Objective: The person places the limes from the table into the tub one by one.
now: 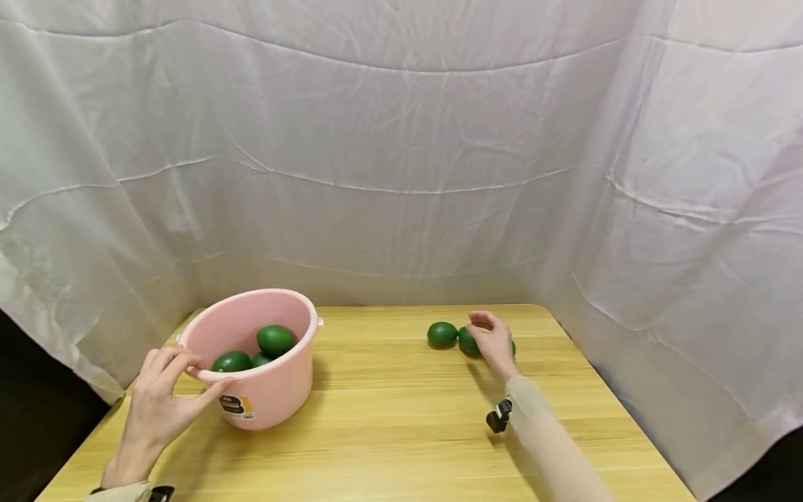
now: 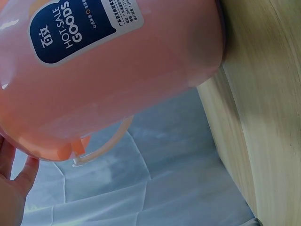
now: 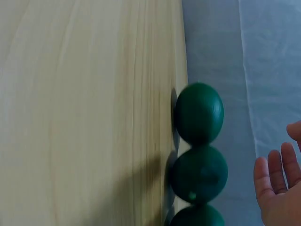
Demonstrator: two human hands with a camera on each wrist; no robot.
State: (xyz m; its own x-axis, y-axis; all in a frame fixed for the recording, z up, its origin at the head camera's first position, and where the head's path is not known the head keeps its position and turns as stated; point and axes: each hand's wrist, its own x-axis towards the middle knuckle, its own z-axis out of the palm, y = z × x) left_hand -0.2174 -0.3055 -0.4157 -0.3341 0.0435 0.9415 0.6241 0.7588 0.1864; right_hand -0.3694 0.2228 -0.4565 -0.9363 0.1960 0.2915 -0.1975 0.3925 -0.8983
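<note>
On the left of the table stands a pink bucket (image 1: 276,397) with a dark label, its mouth tilted toward me. My left hand (image 1: 157,404) pinches the near-left rim, fingers over the edge and thumb outside; the left wrist view shows the same hand (image 2: 16,183) at the rim. Inside lie green avocados (image 1: 276,340), three in sight. Three more sit in a row at the far right, the leftmost avocado (image 1: 442,335) fully visible, the middle avocado (image 3: 199,174) partly behind my right hand (image 1: 492,343) in the head view. That hand is above the row, fingers loosely bent, holding nothing.
The wooden table (image 1: 376,432) ends at a back edge just behind the avocados. Pale cloth curtains (image 1: 401,230) hang behind and on both sides. A bucket handle (image 2: 108,146) hangs beside the bucket in the left wrist view.
</note>
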